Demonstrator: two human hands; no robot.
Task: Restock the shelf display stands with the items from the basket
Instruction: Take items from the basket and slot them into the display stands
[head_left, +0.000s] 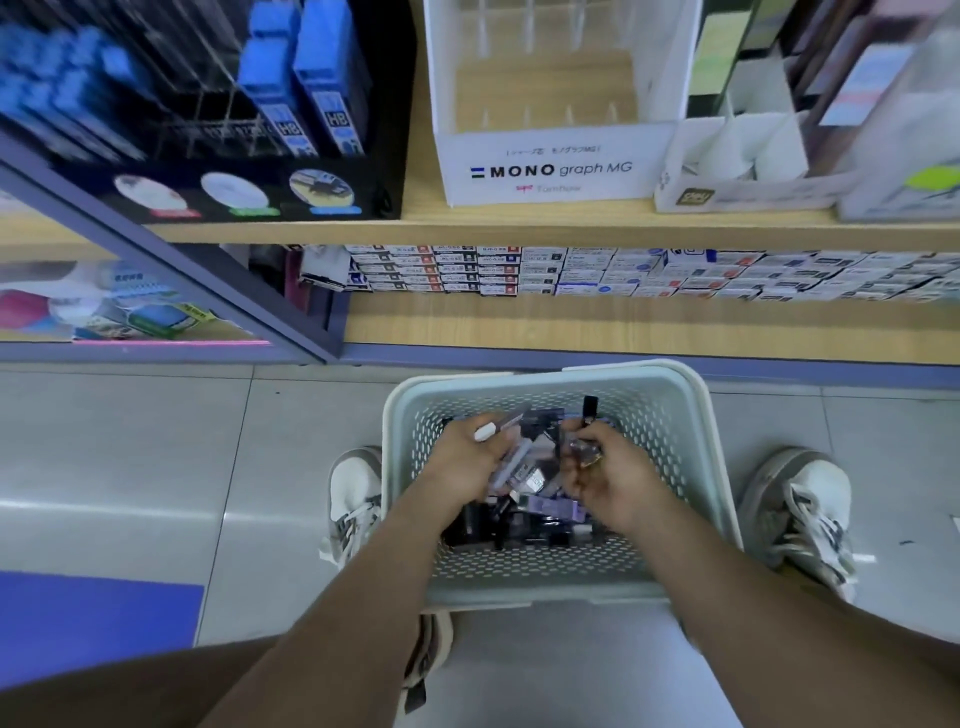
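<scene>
Both hands are down in the pale green perforated plastic basket (719, 467), which sits low between the person's two pale trainers (800, 509), just in front of the wooden shelf (519, 231). The left hand (467, 460) has its grip clenched round a bunch of slim purple and grey packets (517, 460), with one white-capped end poking out past the knuckles. The right hand (613, 483) pinches a narrow black stick-like piece (590, 410) along with a small dark packet. More stock lies jumbled on the basket floor beneath them. I reckon the trouble lies in that left-hand bunch: several slick packets held at once could fan out and slip on the lift to the shelf, and mixed kinds could end up in the wrong stand. The white cardboard MONO graph MG display stand (550, 169) above looks bare in its slots, and narrow slots would snag anything brought in askew. The bunch's long axis runs slanted, white cap towards the shelf and to the left. The black piece stands nearly on end, its tip pointing away towards the shelf.
</scene>
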